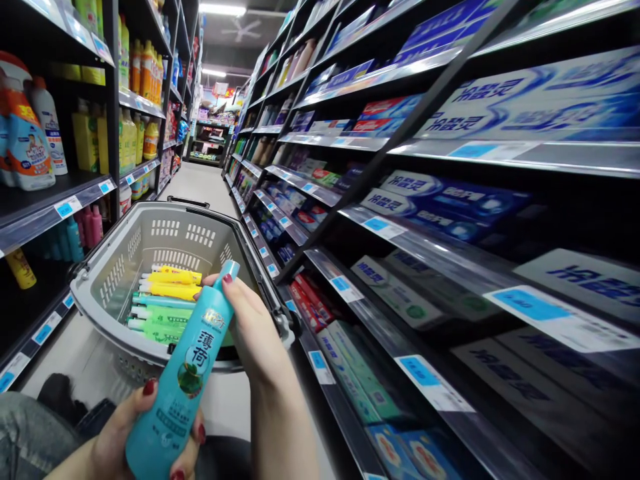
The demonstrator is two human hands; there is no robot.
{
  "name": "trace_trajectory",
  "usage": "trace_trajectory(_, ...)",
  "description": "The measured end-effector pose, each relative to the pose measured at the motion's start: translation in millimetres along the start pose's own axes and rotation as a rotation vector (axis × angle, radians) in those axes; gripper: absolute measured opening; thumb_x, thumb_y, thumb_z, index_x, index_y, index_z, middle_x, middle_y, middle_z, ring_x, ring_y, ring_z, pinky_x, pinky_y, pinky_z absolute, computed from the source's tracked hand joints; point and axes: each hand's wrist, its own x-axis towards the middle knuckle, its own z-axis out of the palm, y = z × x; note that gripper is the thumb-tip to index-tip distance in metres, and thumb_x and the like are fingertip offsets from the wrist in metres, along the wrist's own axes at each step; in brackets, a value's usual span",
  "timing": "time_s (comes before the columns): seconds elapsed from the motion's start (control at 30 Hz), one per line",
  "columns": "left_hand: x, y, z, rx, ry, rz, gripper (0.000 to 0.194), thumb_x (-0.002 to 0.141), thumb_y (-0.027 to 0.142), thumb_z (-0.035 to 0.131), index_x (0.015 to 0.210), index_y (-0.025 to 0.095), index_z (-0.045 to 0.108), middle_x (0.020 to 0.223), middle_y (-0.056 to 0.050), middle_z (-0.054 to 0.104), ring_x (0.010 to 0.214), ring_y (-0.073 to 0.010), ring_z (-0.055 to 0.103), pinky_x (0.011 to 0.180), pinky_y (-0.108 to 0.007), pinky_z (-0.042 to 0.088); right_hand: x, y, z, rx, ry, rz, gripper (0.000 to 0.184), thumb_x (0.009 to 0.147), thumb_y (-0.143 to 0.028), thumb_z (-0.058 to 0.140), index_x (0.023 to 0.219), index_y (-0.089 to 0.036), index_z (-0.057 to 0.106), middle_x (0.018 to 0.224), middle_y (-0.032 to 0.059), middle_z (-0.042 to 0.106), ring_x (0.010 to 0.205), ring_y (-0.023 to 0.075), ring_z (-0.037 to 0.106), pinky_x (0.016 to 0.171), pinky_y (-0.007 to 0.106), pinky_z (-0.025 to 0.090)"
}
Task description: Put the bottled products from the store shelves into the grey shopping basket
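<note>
"One blue bottle [173, 390]! Who has it?"

"Both of a person's hands. The left hand [117, 430] grips it near the bottom. The right hand [250, 317] pinches the cap [231, 267]."

"Where is it?"

"Held up, tipped to one side, by a grey basket [103, 290]. Slim yellow things [170, 290] and green things [160, 328] lie in the basket."

"And on the right?"

"Shelves with lots of boxes [440, 203]."

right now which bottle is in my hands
The teal bottle, tilted: the left hand grips its body and the right hand holds its narrow cap. The orange bottles stand on the left shelf instead.
</note>
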Motion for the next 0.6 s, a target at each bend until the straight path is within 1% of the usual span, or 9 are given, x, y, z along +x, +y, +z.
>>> trace_trajectory(0.07,-0.6,-2.1,-3.8,-0.004,0.005,0.002,0.066,0.087,0.06,0.028,0.101,0.003,0.06,0.057,-0.003,0.049,0.047,-0.0094,0.047,0.056,-0.021,0.038,-0.1,0.7,0.0,-0.008,-0.002,-0.006,0.046,0.075,-0.061,0.06,0.088,-0.017,0.059,0.084,0.003,0.065,0.073,0.0163,0.058,0.061,0.023,0.039)
trace_trajectory(0.23,-2.6,-4.5,-9.6,0.044,0.105,-0.044,0.068,0.083,0.064,0.033,0.097,0.003,0.06,0.054,-0.002,0.046,0.052,-0.0137,0.051,0.055,-0.022,0.039,1.0,2.2,0.7,-0.039,0.008,-0.017,0.044,0.077,-0.059,0.058,0.088,-0.017,0.061,0.079,0.0024,0.066,0.069,0.0158,0.058,0.06,0.024,0.038)
trace_trajectory(0.3,-1.7,-3.7,-6.3,0.042,0.1,-0.048,0.067,0.082,0.064,0.034,0.097,0.004,0.06,0.054,-0.002,0.047,0.051,-0.0129,0.051,0.055,-0.021,0.04,3.0,3.5,1.1,-0.038,0.009,-0.015,0.045,0.076,-0.06,0.059,0.088,-0.017,0.061,0.08,0.0026,0.066,0.069,0.0161,0.059,0.06,0.024,0.038)
trace_trajectory(0.37,-0.1,-1.6,0.8,0.03,0.113,-0.049,0.071,0.084,0.066,0.03,0.095,0.004,0.061,0.053,-0.002,0.047,0.048,-0.0111,0.05,0.053,-0.02,0.04,5.6,5.6,1.6,-0.022,0.004,-0.008,0.045,0.075,-0.06,0.06,0.088,-0.016,0.062,0.082,0.0033,0.067,0.072,0.0167,0.059,0.059,0.024,0.039)
trace_trajectory(0.43,0.9,1.2,9.6,0.045,0.162,-0.042,0.072,0.087,0.065,0.025,0.096,0.004,0.063,0.055,-0.004,0.052,0.05,-0.0106,0.053,0.055,-0.02,0.041,7.7,7.7,2.5,0.028,0.001,-0.002,0.044,0.074,-0.058,0.063,0.087,-0.016,0.062,0.085,0.0041,0.067,0.075,0.0178,0.06,0.059,0.024,0.04)
trace_trajectory(0.47,1.0,2.6,13.6,0.071,0.2,-0.038,0.07,0.089,0.062,0.025,0.099,0.004,0.063,0.059,-0.006,0.056,0.055,-0.0112,0.056,0.058,-0.02,0.043,8.1,8.3,3.2,0.064,0.004,-0.01,0.043,0.073,-0.057,0.064,0.088,-0.016,0.062,0.086,0.0044,0.066,0.077,0.0181,0.06,0.06,0.025,0.042)
trace_trajectory(0.53,-0.2,4.9,18.8,0.177,0.278,-0.029,0.06,0.088,0.058,0.036,0.107,0.007,0.061,0.074,-0.01,0.063,0.069,-0.0142,0.061,0.067,-0.023,0.045,7.2,7.9,4.5,0.148,0.013,-0.031,0.042,0.072,-0.053,0.068,0.092,-0.017,0.061,0.09,0.0042,0.066,0.077,0.0185,0.061,0.064,0.026,0.046)
trace_trajectory(0.57,-1.2,5.8,19.8,0.252,0.307,-0.031,0.058,0.085,0.059,0.044,0.112,0.009,0.058,0.08,-0.01,0.063,0.073,-0.0159,0.061,0.069,-0.025,0.045,5.9,6.8,5.0,0.188,0.012,-0.036,0.042,0.071,-0.051,0.07,0.095,-0.018,0.061,0.092,0.0038,0.065,0.076,0.0183,0.061,0.066,0.027,0.048)
trace_trajectory(0.6,-2.5,6.4,19.9,0.339,0.337,-0.025,0.062,0.079,0.06,0.052,0.116,0.011,0.055,0.083,-0.01,0.063,0.072,-0.0167,0.06,0.068,-0.026,0.044,3.9,5.0,5.1,0.218,0.007,-0.034,0.043,0.071,-0.05,0.07,0.098,-0.019,0.06,0.093,0.0034,0.064,0.074,0.018,0.062,0.066,0.028,0.049)
